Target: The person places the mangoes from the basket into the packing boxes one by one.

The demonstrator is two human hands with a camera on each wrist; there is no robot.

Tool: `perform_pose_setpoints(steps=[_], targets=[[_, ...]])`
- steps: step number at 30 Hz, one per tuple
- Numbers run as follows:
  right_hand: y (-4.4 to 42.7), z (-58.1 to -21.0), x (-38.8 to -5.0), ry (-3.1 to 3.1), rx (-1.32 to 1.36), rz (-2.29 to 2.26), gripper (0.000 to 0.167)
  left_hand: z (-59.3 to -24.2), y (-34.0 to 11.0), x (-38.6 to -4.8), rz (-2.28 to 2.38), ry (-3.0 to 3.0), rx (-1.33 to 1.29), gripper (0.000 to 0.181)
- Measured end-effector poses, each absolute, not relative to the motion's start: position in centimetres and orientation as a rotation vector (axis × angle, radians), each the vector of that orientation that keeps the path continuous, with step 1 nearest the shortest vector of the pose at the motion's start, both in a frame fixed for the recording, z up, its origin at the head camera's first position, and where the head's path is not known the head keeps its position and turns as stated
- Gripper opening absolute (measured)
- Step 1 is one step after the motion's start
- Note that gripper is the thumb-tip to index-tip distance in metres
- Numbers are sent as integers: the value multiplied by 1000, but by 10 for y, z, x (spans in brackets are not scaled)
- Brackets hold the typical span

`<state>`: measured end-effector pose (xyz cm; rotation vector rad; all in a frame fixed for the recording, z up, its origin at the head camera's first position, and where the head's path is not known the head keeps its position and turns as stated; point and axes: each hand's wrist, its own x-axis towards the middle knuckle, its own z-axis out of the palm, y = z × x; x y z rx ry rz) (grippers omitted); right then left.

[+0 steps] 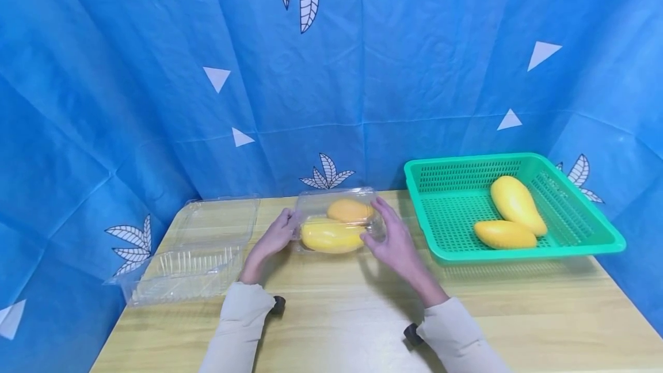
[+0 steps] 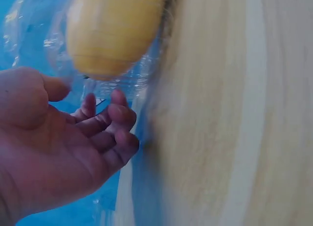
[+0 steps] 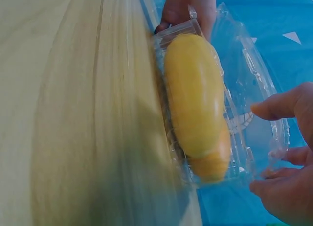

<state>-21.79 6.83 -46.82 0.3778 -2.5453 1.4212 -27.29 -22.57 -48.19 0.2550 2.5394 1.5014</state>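
Two yellow mangoes, a paler one (image 1: 331,236) in front and a more orange one (image 1: 348,210) behind, lie in a clear plastic clamshell box (image 3: 177,28). Its lid (image 3: 249,89) stands partly raised at the back, tilted over the fruit. My right hand (image 1: 392,239) is at the box's right end, with the lid's edge between thumb and fingers. At the left end is my left hand (image 1: 273,239), fingers loosely bent and thumb apart from them, close against the plastic. Whether its fingertips press the box is hard to tell.
To the right stands a green plastic basket (image 1: 440,203) holding two more mangoes (image 1: 518,203) (image 1: 505,235). Another clear clamshell box (image 1: 181,275) lies opened on the table's left side. A blue patterned cloth (image 1: 393,73) hangs behind the wooden table (image 1: 336,327).
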Motion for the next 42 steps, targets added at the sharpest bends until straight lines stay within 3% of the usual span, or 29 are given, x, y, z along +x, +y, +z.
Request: perform_pose_setpoints(steps=[7,14,26,36,42], targets=[[65,-467,-219,-2562,387,1424,79,-476,-231,-258,1639,2407,122,21],[66,-467,-220,-2582,386,1388,81,-470,-234,-248,1789,2197,-62,36],[70,-471,-215,-2606,437,1343,84,-456,-246,-228,1661,2206,113,31],[72,-465,-210,-2663,417,1340,85,-449,-247,-223,1677,2181,127,38],[67,-453,-206,-2488,394,1364,74,-453,-251,-223,1683,2167,159,34]])
